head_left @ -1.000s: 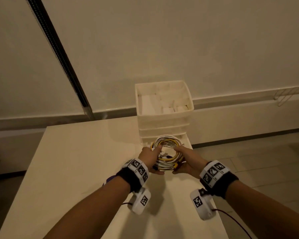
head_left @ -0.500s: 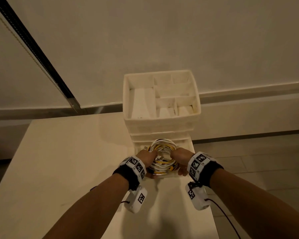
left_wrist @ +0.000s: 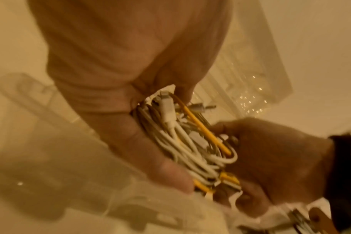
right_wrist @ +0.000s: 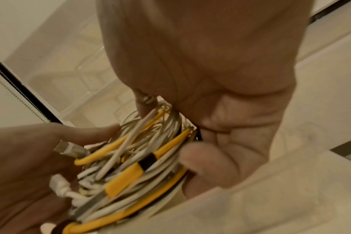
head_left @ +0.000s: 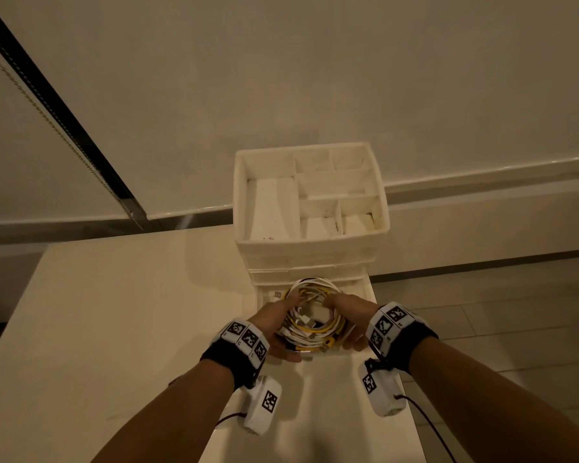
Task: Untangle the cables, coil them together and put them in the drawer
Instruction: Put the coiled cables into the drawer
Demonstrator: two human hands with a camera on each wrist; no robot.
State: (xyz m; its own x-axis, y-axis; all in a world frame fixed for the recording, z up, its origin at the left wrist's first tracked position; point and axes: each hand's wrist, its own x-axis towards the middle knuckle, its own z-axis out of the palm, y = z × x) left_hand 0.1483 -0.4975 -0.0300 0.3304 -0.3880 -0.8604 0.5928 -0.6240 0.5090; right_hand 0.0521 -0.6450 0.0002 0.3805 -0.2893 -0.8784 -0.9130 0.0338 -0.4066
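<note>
The cables (head_left: 313, 315) are lying wound together in one ring of white and yellow strands, so the untangling and coiling look done; what is left, as I judge it, is setting the ring down in the drawer (head_left: 365, 285), letting go and pushing the drawer shut. The drawer is standing pulled out from the bottom of the white organizer (head_left: 311, 243), directly under both hands; the ring is hanging between the palms, just above or already inside it, and I cannot tell whether it is touching the floor of it. The left hand (head_left: 276, 324) is gripping the ring's left side, thumb under the near edge and fingers curling over the top; the right hand (head_left: 353, 317) is gripping the opposite side, fingers wrapping the strands; both forearms are reaching forward over the table (head_left: 114, 312), wrists level and close together.
</note>
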